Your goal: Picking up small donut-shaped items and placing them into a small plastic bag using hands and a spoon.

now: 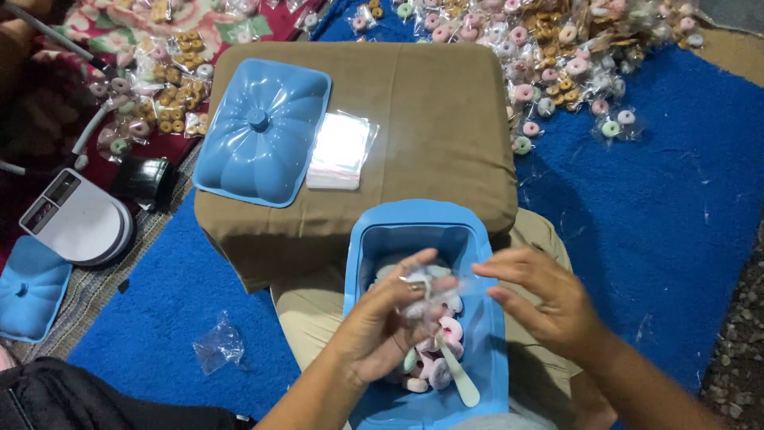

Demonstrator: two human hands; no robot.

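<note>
Head view looked straight down at my lap, where a blue plastic tub (489,334) sat between my knees, half filled with pink, white and pale green ring-shaped candies (440,368) and a white spoon (460,378). My left hand (382,330) was curled over the tub, its fingertips pinching a small clear plastic bag (434,288); I think a candy or two was already inside, though blur made that hard to tell. My right hand (549,302) hovered at three o'clock from the bag, fingers bent and loose, thumb and forefinger at the bag's edge, not clenched on anything I could make out. At twelve o'clock stood a brown cushioned stool (430,103) carrying a blue tub lid (263,131) and a stack of empty clear bags (340,151). At ten o'clock a white kitchen scale (79,219) rested on the floor.
</note>
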